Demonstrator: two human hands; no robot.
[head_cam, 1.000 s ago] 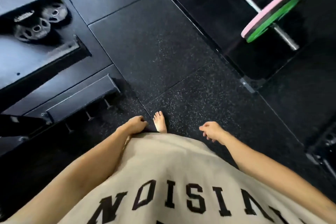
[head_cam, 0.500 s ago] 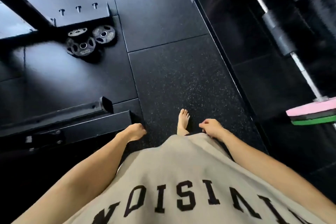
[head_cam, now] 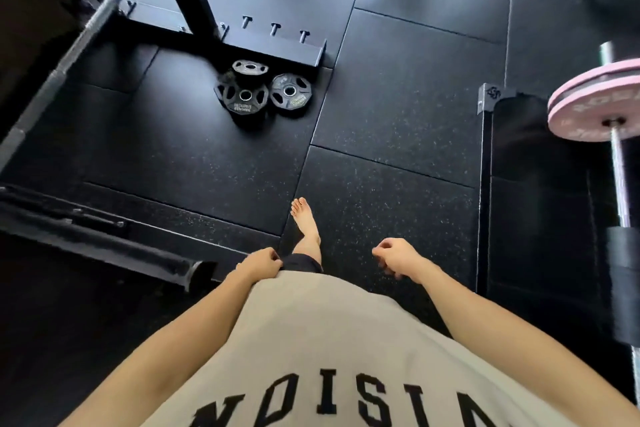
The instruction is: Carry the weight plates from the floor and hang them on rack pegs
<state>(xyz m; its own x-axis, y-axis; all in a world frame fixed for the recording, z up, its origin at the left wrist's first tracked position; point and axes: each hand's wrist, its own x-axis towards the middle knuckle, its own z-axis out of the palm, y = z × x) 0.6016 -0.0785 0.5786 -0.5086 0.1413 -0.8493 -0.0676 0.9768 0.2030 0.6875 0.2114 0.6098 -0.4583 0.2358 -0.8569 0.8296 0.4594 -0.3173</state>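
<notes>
Three dark weight plates lie close together on the black rubber floor ahead: a large one (head_cam: 244, 96), a second (head_cam: 290, 91) to its right, and a smaller one (head_cam: 250, 67) behind them. Just beyond them stands the black rack base (head_cam: 277, 45) with a row of short pegs (head_cam: 274, 28). My left hand (head_cam: 260, 262) hangs at my hip with its fingers curled, holding nothing. My right hand (head_cam: 394, 257) hangs loosely curled and holds nothing. Both hands are well short of the plates. One bare foot (head_cam: 304, 220) steps forward.
A barbell with a pink plate (head_cam: 595, 104) lies on a black platform (head_cam: 540, 201) at the right. A long steel bar (head_cam: 79, 35) slants across the upper left. A black rail (head_cam: 104, 236) runs along the floor at the left.
I have turned and walked toward the plates; they have shifted from the upper left to the middle ahead. The barbell has swung to the far right. Both hands stay empty at my sides.
</notes>
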